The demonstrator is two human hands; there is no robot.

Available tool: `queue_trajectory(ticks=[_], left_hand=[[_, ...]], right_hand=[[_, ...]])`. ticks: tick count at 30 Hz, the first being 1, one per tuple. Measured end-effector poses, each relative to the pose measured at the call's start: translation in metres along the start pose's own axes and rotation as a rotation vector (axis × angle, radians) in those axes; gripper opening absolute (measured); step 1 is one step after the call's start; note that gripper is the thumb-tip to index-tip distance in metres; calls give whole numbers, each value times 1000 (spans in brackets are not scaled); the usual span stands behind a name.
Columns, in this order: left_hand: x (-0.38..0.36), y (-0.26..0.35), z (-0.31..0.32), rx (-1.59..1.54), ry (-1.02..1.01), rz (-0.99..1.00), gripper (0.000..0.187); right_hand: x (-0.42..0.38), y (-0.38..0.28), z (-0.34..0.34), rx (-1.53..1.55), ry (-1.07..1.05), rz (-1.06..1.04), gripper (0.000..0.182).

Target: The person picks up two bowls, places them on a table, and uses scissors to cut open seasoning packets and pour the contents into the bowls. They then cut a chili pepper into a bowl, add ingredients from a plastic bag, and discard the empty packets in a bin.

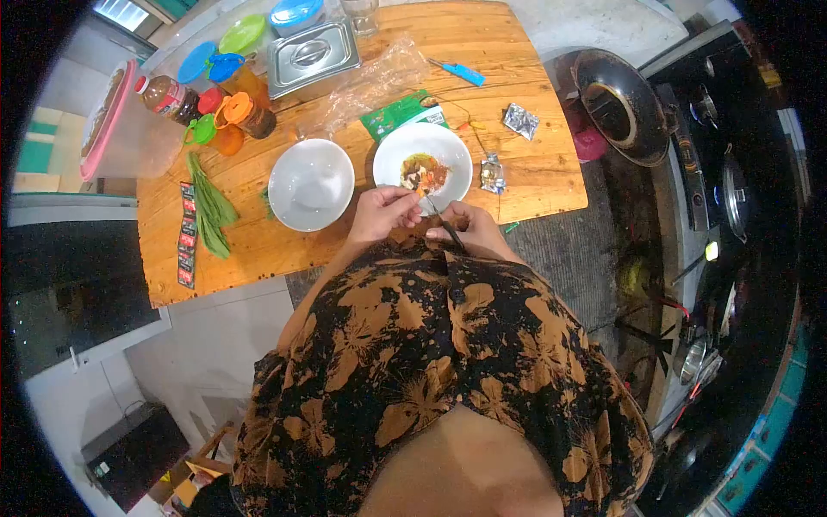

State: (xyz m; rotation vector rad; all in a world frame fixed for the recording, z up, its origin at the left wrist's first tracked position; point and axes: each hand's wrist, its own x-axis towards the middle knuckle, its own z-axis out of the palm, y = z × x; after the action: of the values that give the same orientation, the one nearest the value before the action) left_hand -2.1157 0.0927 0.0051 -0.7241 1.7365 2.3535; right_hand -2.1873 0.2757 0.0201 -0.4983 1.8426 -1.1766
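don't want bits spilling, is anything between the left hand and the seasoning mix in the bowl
Nothing visible: the left hand reaches over the near rim of the white bowl, with the seasoning mix just beyond its fingertips. The dark-handled blade in the right hand is beside them, to the right.

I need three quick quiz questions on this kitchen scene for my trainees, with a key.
1. True or false: leafy greens lie on the wooden table.
2. Which hand holds the dark-handled tool? A) left hand B) right hand C) neither
3. Fill the gap: the colourful ingredients sit in the white bowl nearer the ____ (greens or wok).

Key: 1. True. 2. B. 3. wok.
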Motion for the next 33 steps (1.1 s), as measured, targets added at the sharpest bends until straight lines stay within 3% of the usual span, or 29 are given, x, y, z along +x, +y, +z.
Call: queue_trajectory(ticks=[2, 9, 16, 22, 31, 33], left_hand=[[2, 0, -2, -70, 15, -11, 22], [-1, -2, 0, -79, -41, 27, 22], [-3, 0, 0, 26, -109, 12, 22], [-1, 0, -6, -36, -65, -12, 23], [-2, 3, -6, 12, -15, -43, 22], [-5, 3, 0, 32, -50, -25, 21]], right_hand=[[4, 11, 2, 125, 13, -51, 31], [5, 15, 1, 45, 8, -126, 32], [1, 6, 3, 54, 6, -55, 32], [-1, 6, 2, -58, 51, -41, 33], [3, 14, 4, 55, -5, -32, 32], [5, 16, 5, -42, 23, -141, 33]])
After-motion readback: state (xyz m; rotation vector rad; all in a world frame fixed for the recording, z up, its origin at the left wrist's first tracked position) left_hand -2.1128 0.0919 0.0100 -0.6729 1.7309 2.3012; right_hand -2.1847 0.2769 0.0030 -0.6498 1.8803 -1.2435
